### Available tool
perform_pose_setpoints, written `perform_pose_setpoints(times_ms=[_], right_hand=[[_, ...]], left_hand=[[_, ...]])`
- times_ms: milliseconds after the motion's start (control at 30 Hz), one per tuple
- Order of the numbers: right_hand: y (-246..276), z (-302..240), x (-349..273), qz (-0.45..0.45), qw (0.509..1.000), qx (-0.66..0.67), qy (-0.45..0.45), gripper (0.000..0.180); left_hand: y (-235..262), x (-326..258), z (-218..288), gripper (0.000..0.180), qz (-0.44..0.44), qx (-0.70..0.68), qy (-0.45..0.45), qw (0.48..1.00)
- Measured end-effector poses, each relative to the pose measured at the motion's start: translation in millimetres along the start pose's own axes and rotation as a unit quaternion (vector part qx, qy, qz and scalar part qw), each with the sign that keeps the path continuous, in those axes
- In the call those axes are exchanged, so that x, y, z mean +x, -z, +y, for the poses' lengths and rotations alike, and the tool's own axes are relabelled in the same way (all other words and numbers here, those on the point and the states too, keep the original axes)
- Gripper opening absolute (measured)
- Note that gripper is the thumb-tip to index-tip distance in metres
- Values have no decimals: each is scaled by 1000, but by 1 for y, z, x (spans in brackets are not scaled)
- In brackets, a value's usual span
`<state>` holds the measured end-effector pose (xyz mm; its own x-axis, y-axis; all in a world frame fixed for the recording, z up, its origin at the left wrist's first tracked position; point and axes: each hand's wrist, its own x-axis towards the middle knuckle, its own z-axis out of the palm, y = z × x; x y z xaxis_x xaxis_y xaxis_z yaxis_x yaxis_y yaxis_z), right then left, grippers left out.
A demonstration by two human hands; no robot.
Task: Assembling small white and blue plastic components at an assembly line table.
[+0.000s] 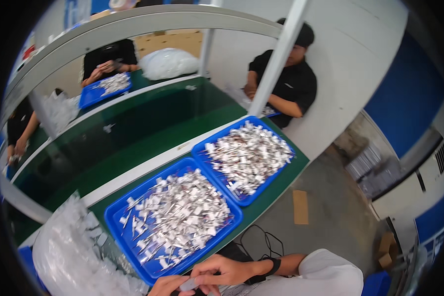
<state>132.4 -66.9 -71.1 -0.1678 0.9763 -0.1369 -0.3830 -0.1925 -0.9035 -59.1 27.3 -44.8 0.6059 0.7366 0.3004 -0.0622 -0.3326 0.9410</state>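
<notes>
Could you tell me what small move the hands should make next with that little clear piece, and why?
Probably finish the piece: both the left hand and right hand pinch the small clear piece between them, just short of the near blue tray heaped with similar parts.

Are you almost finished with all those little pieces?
Not nearly. Done: hard to tell; a clear bag at the left holds small pieces. In hand: both hands, left and right, pinch one piece. Left: two blue trays heaped full.

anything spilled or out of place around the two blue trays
Nothing stands out. The small white parts stay heaped inside both blue trays, none over the rims. Both hands pinch one small piece.
</notes>
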Motion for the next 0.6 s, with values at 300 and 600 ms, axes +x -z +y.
perform_pose_setpoints(times_ms=[300,600], right_hand=[[28,-75,-2,295,922,-105,226,36],[36,-81,-14,93,980,-84,155,26]], left_hand=[[-2,-7,-22,26,144,-122,59,980],[-8,-23,-36,42,129,-69,78,986]])
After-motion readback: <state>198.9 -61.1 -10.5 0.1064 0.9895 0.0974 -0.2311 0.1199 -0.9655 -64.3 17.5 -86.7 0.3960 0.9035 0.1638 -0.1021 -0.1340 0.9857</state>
